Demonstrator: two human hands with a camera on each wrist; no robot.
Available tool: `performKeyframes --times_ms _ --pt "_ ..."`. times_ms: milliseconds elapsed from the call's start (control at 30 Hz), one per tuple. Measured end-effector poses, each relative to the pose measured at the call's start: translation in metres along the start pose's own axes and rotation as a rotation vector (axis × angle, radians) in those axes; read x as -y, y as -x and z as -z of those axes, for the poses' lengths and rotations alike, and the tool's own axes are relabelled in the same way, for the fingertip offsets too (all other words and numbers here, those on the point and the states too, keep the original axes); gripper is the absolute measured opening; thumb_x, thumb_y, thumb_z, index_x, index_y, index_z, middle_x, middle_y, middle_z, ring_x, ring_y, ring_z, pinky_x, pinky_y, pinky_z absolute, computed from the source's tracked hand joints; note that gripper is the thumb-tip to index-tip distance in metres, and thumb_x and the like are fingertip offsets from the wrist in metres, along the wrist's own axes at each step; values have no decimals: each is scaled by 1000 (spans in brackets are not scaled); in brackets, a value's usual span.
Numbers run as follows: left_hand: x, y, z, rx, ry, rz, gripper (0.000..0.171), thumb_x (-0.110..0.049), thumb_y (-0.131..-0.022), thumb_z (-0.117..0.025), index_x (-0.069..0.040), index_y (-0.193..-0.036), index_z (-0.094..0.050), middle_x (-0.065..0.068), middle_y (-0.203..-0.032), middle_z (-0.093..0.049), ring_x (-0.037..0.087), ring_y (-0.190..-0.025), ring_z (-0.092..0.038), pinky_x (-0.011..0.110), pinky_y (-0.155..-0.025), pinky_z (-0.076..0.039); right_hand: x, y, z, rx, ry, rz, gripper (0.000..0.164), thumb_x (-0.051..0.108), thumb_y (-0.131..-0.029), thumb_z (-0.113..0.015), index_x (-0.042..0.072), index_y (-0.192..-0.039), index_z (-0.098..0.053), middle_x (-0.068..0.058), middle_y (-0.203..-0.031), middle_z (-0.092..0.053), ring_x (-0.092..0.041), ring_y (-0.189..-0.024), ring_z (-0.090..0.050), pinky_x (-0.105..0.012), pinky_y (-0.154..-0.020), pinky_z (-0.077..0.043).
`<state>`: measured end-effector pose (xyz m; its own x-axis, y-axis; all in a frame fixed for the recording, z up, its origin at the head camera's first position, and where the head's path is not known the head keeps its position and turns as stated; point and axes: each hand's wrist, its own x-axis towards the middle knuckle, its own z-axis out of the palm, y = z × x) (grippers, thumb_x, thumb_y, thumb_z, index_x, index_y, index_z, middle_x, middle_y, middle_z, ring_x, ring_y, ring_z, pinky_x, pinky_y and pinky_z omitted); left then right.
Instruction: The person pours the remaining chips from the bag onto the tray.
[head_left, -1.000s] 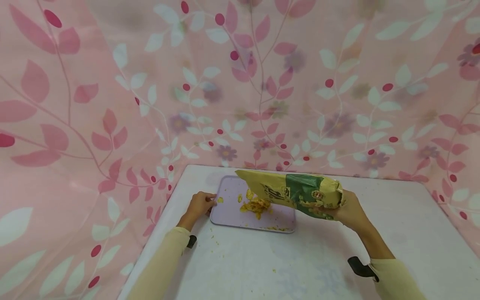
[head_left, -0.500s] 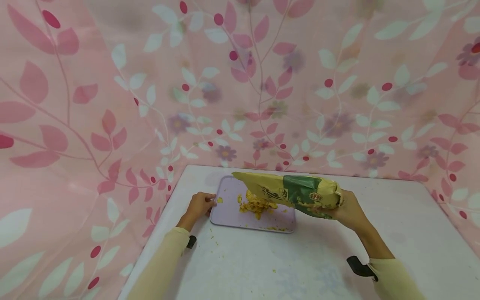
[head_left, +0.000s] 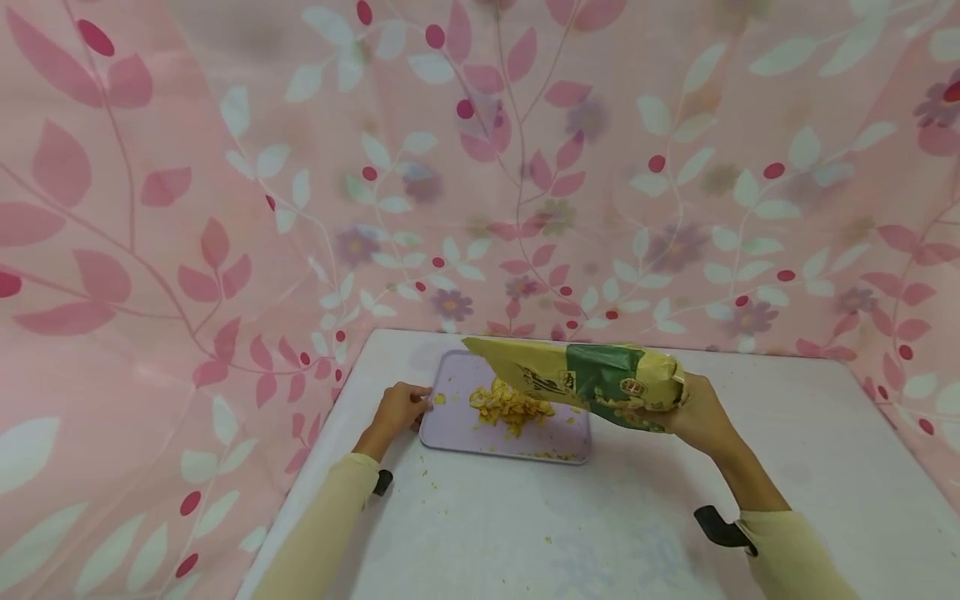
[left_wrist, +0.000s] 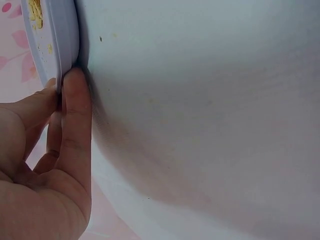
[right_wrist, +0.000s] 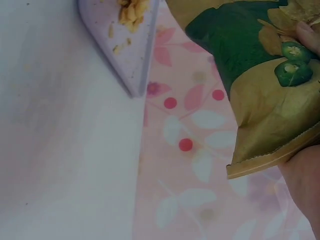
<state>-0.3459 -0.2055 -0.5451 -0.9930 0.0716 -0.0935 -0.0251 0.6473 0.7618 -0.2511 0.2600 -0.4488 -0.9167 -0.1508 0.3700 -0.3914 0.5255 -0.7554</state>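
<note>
My right hand [head_left: 703, 419] grips the bottom end of a yellow and green chip bag [head_left: 603, 375]. The bag lies tilted in the air, its mouth end pointing left over a lilac tray [head_left: 453, 432]. A heap of broken yellow chips [head_left: 508, 410] sits mid-tray, partly hidden behind the bag. At the tray's left edge my left hand [head_left: 399, 408] pinches the rim; in the left wrist view its thumb is on top and a finger presses the outer wall [left_wrist: 67, 35]. Pictures of green pepper slices show on the bag [right_wrist: 270, 95] in the right wrist view.
Crumbs [head_left: 426, 479] are scattered on the white tabletop [head_left: 525, 517] in front of the tray, and more lie along the tray's front edge. A pink floral curtain [head_left: 480, 208] stands behind and to the left of the table.
More chips have come out onto the tray, and the heap has grown and spread to the left. The bag has shifted slightly left. My left hand stays at the rim.
</note>
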Motion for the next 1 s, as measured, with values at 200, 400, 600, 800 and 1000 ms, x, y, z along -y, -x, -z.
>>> performKeyframes --times_ms 200,400,600,800,1000 --pt "0 2 0 0 2 7 37 -4 -87 -72 -1 -123 -67 9 -83 -71 16 -56 -63 30 -49 -55 0 0 0 20 -13 28 52 3 -69 -88 -1 -115 -65 -6 -101 -70 1 -91 -62 -19 -73 -53" --pt "2 1 -1 -3 10 8 37 -4 -86 -73 -2 -123 -67 9 -82 -71 16 -56 -64 30 -49 -55 -2 1 -2 25 56 25 51 7 -68 -89 0 -112 -66 -9 -99 -71 -1 -89 -62 -19 -74 -53" --pt "2 -1 -1 -4 -5 13 37 -4 -86 -73 -2 -123 -67 8 -81 -71 16 -53 -63 30 -48 -55 3 3 -1 12 -31 40 54 2 -66 -89 1 -115 -65 -6 -100 -69 -1 -90 -63 -20 -73 -54" --pt "2 -2 -1 -1 7 -5 37 -3 -85 -73 -1 -122 -67 10 -82 -71 16 -56 -64 30 -49 -55 1 3 -1 99 48 64 46 -2 -64 -89 -1 -107 -70 -8 -94 -72 -6 -86 -65 -27 -71 -56" --pt "1 -1 0 -2 10 8 37 -4 -86 -73 -3 -122 -67 9 -82 -72 15 -55 -64 30 -49 -55 9 0 5 6 56 52 50 -2 -62 -89 -1 -107 -67 -10 -95 -70 -1 -87 -61 -22 -71 -54"
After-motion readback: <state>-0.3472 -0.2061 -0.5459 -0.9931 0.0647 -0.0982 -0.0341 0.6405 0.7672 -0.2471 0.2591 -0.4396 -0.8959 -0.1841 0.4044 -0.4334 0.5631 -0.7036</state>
